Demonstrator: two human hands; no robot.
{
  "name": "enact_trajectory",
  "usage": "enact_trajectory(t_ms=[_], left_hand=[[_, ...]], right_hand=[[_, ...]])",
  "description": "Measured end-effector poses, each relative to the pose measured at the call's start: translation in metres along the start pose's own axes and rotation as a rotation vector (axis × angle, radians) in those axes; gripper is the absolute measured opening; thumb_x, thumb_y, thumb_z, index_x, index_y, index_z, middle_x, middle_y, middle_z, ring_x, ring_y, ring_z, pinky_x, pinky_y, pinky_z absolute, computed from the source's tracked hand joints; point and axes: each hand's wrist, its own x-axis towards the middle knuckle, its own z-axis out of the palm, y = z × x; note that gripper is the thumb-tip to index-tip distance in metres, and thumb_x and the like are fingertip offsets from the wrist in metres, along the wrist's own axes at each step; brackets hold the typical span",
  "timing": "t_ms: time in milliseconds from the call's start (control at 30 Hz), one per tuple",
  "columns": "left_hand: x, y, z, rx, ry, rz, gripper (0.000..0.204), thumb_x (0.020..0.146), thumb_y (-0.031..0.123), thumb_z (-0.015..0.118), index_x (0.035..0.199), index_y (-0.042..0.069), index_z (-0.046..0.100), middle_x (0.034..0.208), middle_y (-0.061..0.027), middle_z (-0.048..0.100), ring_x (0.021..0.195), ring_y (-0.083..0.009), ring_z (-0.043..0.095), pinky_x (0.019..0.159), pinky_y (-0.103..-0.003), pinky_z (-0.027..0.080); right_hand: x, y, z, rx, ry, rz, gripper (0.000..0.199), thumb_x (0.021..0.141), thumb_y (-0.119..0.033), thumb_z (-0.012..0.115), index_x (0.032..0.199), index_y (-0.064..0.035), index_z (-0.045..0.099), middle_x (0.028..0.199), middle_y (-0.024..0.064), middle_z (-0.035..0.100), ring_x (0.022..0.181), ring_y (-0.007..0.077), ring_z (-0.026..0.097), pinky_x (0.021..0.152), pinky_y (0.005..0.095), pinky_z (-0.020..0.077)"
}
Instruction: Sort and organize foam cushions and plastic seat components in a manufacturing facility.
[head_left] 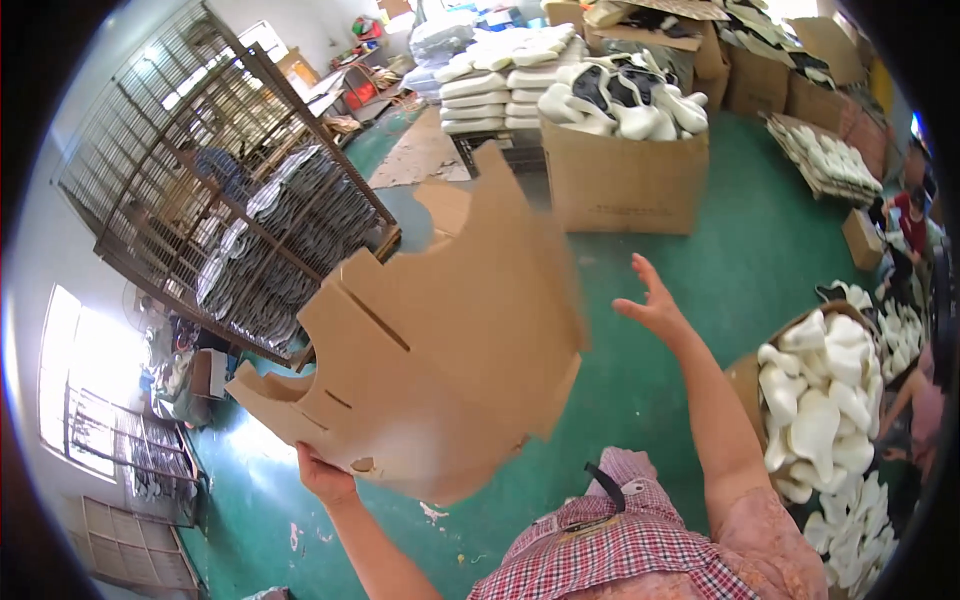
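A large brown sheet of cardboard [440, 340], cut with curved notches and slits, is held up in front of me. My left hand [327, 478] grips its lower left edge, with the thumb hidden from clear view. To the right of the sheet, my right hand [652, 305] is raised in the air, fingers spread and holding nothing. A gap separates that hand from the cardboard's right edge, which is slightly blurred.
A cardboard box [625, 185] of white and black moulded pieces stands ahead. White pieces fill another box [820, 400] by my right arm. A metal mesh rack [240, 180] with stacked grey sheets stands left. Other people [910, 215] sit at far right.
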Motion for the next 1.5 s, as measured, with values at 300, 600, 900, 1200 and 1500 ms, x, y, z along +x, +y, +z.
enact_trajectory(t_ms=[300,600,900,1200,1500], left_hand=[[0.098,-0.086,-0.018,0.063,0.236,-0.119,0.057,0.089,0.051,0.040,0.124,0.007,0.046,0.125,-0.0035,0.049,0.110,-0.0236,0.047,0.092,-0.041,0.037],[0.166,-0.175,-0.045,-0.291,0.704,-0.037,0.104,0.074,0.071,0.047,0.142,0.008,0.001,0.145,-0.0132,0.020,0.121,-0.0395,0.037,0.096,-0.057,0.030],[0.294,-0.477,0.046,-0.471,0.394,-0.881,0.073,0.088,0.057,0.033,0.138,0.006,0.022,0.139,-0.0182,0.031,0.113,-0.0449,0.042,0.095,-0.058,0.034],[0.540,-0.495,0.225,-0.836,0.043,-0.594,0.054,0.091,0.042,0.037,0.132,0.006,0.034,0.129,-0.0152,0.044,0.111,-0.0371,0.046,0.093,-0.054,0.036],[0.675,-0.449,0.198,-0.100,0.037,-0.596,0.049,0.086,0.039,0.045,0.121,0.006,0.041,0.120,-0.0153,0.049,0.106,-0.0356,0.050,0.090,-0.051,0.039]], right_hand=[[0.184,-0.052,0.088,0.210,-0.378,-0.078,0.016,0.078,-0.016,0.068,0.087,-0.0034,0.062,0.076,0.0021,0.063,0.074,0.0092,0.055,0.068,0.0282,0.0450],[0.404,-0.211,0.074,-0.263,0.080,-0.495,0.031,0.076,-0.029,0.069,0.074,0.0000,0.057,0.057,0.0074,0.052,0.054,0.0134,0.040,0.052,0.0322,0.0387],[0.524,-0.308,0.055,0.020,0.090,-0.520,0.041,0.080,-0.023,0.066,0.108,0.0051,0.056,0.090,0.0087,0.064,0.078,0.0138,0.061,0.071,0.0254,0.0484],[0.659,-0.261,-0.080,-0.381,0.425,-0.265,0.045,0.077,-0.029,0.066,0.107,0.0039,0.059,0.098,0.0103,0.063,0.087,0.0188,0.060,0.075,0.0309,0.0472],[0.767,-0.159,0.161,-0.704,0.447,-0.245,0.021,0.071,-0.021,0.059,0.076,-0.0007,0.061,0.074,0.0211,0.061,0.074,0.0353,0.061,0.066,0.0421,0.0473]])
